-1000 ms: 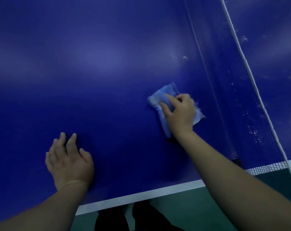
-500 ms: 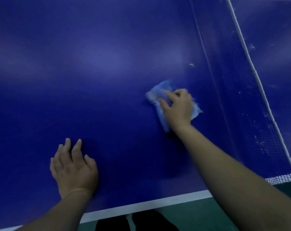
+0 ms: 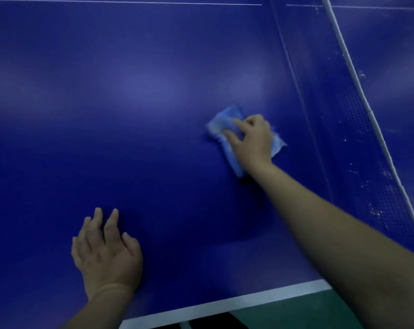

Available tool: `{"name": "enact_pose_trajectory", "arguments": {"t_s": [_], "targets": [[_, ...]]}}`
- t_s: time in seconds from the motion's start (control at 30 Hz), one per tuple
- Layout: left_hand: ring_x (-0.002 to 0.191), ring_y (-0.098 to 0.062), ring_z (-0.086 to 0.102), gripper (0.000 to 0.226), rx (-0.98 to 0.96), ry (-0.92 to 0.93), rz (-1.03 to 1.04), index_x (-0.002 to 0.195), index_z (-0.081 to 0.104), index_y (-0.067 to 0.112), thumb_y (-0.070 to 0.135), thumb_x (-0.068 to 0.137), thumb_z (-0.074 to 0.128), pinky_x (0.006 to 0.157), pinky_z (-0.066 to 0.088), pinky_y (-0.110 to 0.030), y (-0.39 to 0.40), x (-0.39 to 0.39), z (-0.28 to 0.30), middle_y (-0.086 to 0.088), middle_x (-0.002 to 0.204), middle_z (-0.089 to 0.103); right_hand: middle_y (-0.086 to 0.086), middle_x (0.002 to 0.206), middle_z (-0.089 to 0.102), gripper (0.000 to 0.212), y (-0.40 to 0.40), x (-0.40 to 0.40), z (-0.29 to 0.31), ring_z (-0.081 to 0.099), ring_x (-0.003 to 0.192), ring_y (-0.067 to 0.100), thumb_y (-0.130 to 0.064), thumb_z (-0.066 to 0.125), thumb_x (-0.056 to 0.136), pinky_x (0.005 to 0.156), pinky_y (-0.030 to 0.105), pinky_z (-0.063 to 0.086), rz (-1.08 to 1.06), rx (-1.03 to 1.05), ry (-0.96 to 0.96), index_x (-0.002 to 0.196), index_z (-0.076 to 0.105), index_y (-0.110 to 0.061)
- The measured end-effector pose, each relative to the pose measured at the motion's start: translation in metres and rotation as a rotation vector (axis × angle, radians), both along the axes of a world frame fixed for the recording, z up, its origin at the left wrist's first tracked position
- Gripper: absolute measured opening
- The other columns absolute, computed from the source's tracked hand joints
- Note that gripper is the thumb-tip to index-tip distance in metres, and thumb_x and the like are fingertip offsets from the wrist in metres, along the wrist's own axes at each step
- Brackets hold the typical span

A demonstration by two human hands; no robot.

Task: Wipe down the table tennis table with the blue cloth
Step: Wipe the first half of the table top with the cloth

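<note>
Counting what lies in view: one blue cloth, one surface, one net and two hands.

The blue cloth is a pale, light blue against the much darker blue of the surface. It is crumpled and bunched, with frayed, ragged edges; one corner sticks out above and to the left of the fingers, a strip runs down under the palm toward the wrist, and another flap shows on the right side of the hand. It lies flat on the surface, right of centre, near the foot of the net but apart from it.

The right hand lies on top of the cloth, its fingers bent and pressing down into the fabric, the forefinger reaching toward the upper left corner. Whether the fingers actually grip folds of the cloth or only press on it cannot be told.

The left hand rests palm down on the bare surface near its white-lined near edge, fingers spread and nearly straight, holding nothing, well apart from the cloth.

The net stands along the right, with a white cord on top, and white specks dot the surface around it.
</note>
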State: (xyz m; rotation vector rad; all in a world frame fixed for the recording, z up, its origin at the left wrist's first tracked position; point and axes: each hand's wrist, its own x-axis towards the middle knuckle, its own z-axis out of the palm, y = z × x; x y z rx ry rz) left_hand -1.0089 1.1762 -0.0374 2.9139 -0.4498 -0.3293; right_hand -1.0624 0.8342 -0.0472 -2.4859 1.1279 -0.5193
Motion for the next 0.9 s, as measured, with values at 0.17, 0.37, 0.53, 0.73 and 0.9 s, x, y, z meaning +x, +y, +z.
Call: {"name": "enact_pose_trajectory", "arguments": {"t_s": [0.17,0.37,0.53,0.73,0.9], "targets": [[0.146,-0.027,0.017,0.062,-0.015,-0.006,0.01,0.142,0.043,0.013,0.035,0.086,0.028,0.12,0.007,-0.052,-0.001,-0.001,-0.001,-0.009,0.156,0.027,0.007,0.121,0.049,0.037,-0.104,0.045,0.009,0.048,0.111,0.028,-0.055,0.053,0.088,0.093,0.038,0.037,-0.393,-0.01,0.086,0.109,0.066,-0.028],[0.146,-0.027,0.018,0.061,-0.026,-0.016,0.009,0.141,0.045,0.012,0.032,0.085,0.031,0.12,0.005,-0.049,-0.002,-0.001,0.002,-0.01,0.156,0.028,0.009,0.119,0.053,0.039,-0.056,0.102,0.012,0.051,0.109,0.03,-0.052,0.058,0.085,0.09,0.038,0.04,0.041,-0.006,0.145,0.115,0.067,-0.028],[0.146,-0.026,0.017,0.06,-0.026,-0.016,0.012,0.141,0.046,0.013,0.032,0.086,0.03,0.121,0.006,-0.05,-0.002,-0.001,0.002,-0.009,0.156,0.029,0.007,0.091,0.057,0.034,0.037,0.017,0.003,0.053,0.08,0.027,-0.042,0.069,0.08,0.071,0.035,0.04,0.361,-0.015,-0.047,0.109,0.073,-0.024],[0.146,-0.027,0.019,0.057,-0.021,-0.025,-0.008,0.14,0.045,0.014,0.032,0.087,0.032,0.12,0.009,-0.052,0.0,-0.001,-0.001,-0.01,0.154,0.03,0.011,0.113,0.053,0.036,-0.065,0.05,0.005,0.051,0.104,0.032,-0.051,0.057,0.086,0.086,0.039,0.039,-0.212,-0.088,0.074,0.108,0.069,-0.025],[0.146,-0.026,0.018,0.057,-0.034,-0.036,-0.001,0.139,0.046,0.014,0.032,0.086,0.032,0.12,0.007,-0.05,0.002,-0.001,-0.002,-0.01,0.154,0.031,0.007,0.123,0.05,0.04,-0.061,0.134,0.014,0.049,0.113,0.028,-0.054,0.054,0.086,0.094,0.038,0.04,-0.033,-0.037,0.121,0.117,0.064,-0.031]]}}
